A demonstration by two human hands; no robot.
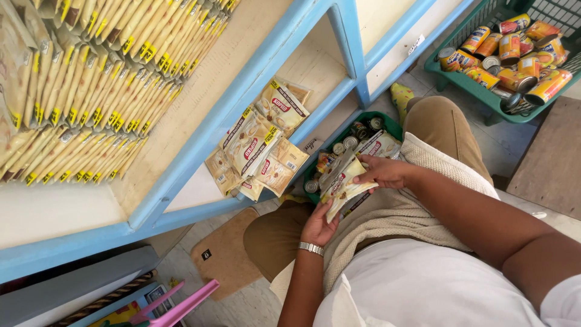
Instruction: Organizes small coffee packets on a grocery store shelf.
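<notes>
- Head view shows a person crouched by a blue shelf (242,103), looking down at both hands.
- The left hand (319,225) is cupped under a bunch of cream and yellow packets (343,188). Its grip is curled shut around the bottom of the bunch.
- The right hand (382,172) lies on top of the bunch. Its fingers are bent and pinch the top packet.
- The bunch is held in the air, just to the right of the shelf and over a small green basket (393,126) with cans (362,129) in it.
- On the lower board of the shelf, a loose pile of the same packets (260,148) lies in a heap, near the bunch.
- Higher on the shelf, many packets stand in neat rows (91,79).
- A big green basket of orange cans (514,54) sits well away from the shelf, on the far right.

What could go wrong:
- The packets look smooth and flat. I think one could slide out of the bunch, because the hands only hold the ends.
- A packet that slips would likely drop into the small green basket or onto the floor.
- The heap on the shelf sits near the edge. A bump from an arm could push some off.
- A hard squeeze could bend or crush the soft packets.
- The person is crouched low, so a wobble could shake the bunch loose.
</notes>
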